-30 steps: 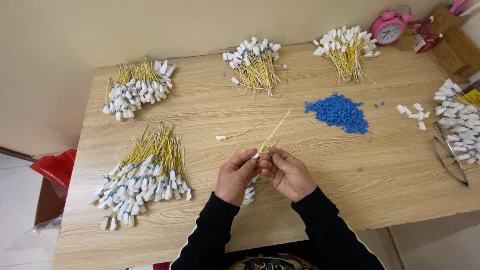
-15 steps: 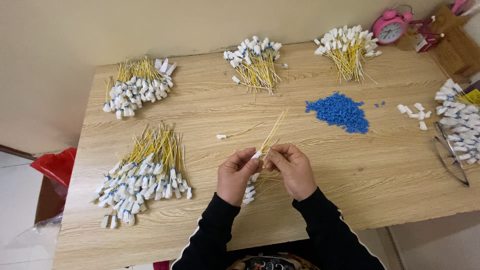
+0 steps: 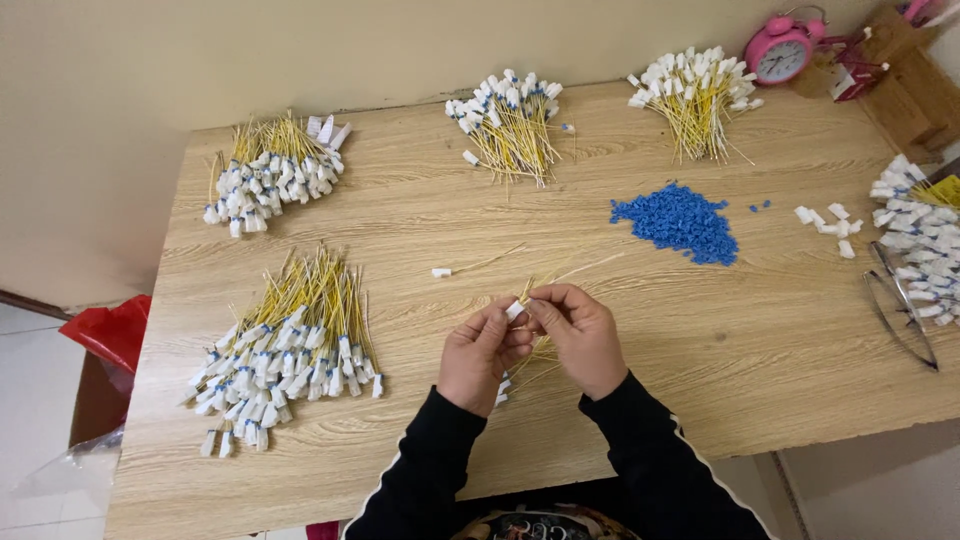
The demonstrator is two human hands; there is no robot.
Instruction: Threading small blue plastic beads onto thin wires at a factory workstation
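Left hand (image 3: 482,352) and right hand (image 3: 580,335) pinching white connector (image 3: 514,311), yellow wire now lowered

Both forearms, in black sleeves, enter from the bottom edge of the frame and converge toward lower centre. The left hand (image 3: 482,355) is shown back upward, its fingers curled and its thumb and forefinger pinched together. The right hand (image 3: 580,335) lies just beside it, fingers bent inward, its fingertips meeting those of the left.
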